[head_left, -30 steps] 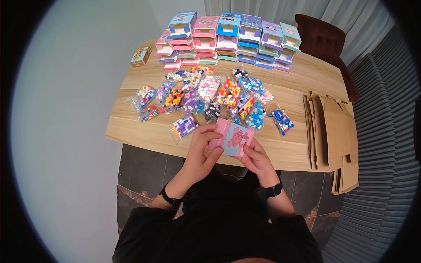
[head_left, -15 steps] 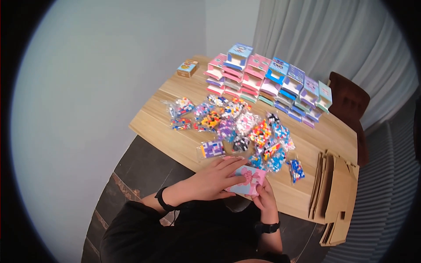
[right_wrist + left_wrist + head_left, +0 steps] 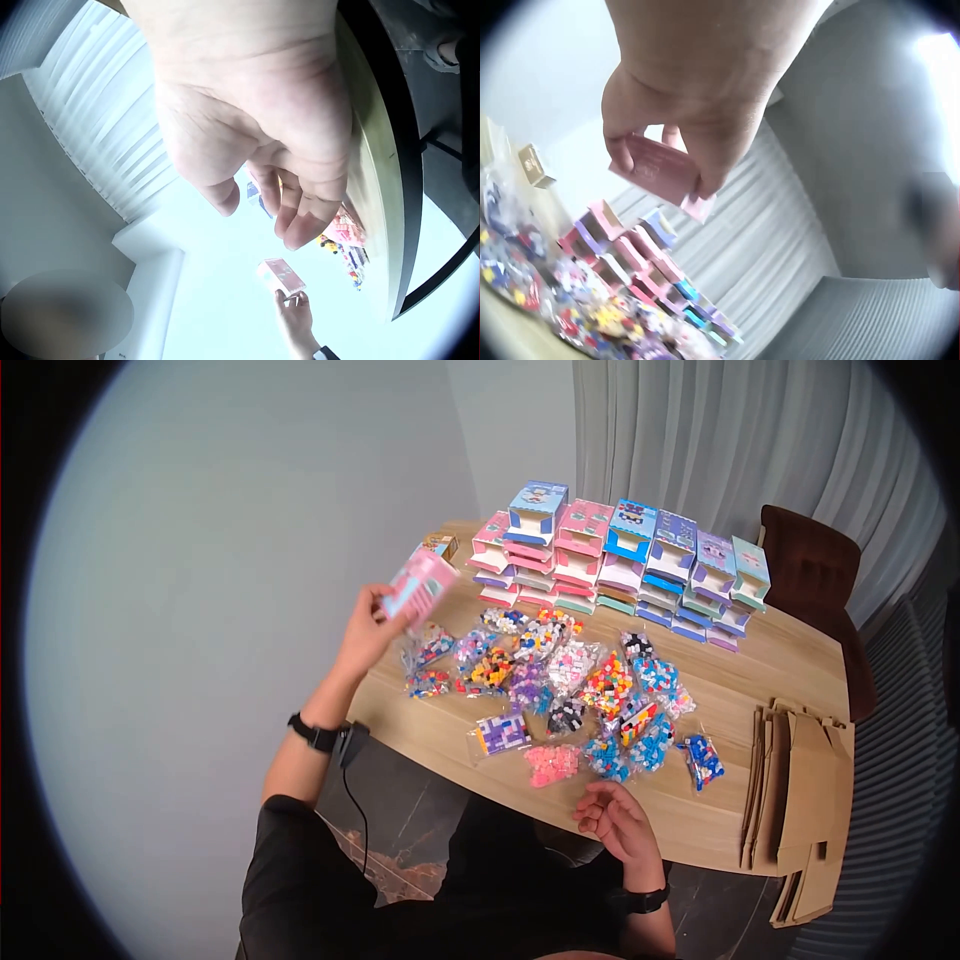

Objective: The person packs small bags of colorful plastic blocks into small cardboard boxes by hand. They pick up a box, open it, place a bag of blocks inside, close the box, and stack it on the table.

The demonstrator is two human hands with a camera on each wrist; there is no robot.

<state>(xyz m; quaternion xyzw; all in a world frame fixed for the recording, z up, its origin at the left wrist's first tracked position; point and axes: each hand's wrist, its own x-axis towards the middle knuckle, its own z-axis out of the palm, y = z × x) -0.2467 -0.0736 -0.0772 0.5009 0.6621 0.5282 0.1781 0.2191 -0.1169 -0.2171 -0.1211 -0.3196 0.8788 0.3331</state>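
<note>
One pink box (image 3: pixel 422 586) is up in the left hand (image 3: pixel 374 628), its edges gripped by the fingers (image 3: pixel 621 151), probably so the printed face is left uncovered. Beyond them I see one brown box (image 3: pixel 440 544) on the bench (image 3: pixel 720 670), and a stack of open boxes (image 3: pixel 633 520), seven along the top, likely piled to save room. The right hand (image 3: pixel 622 824) holds nothing, its fingers loosely bent; just beyond them lies one pink brick bag (image 3: pixel 553 765), the other bags (image 3: pixel 572 666) too jumbled to count.
</note>
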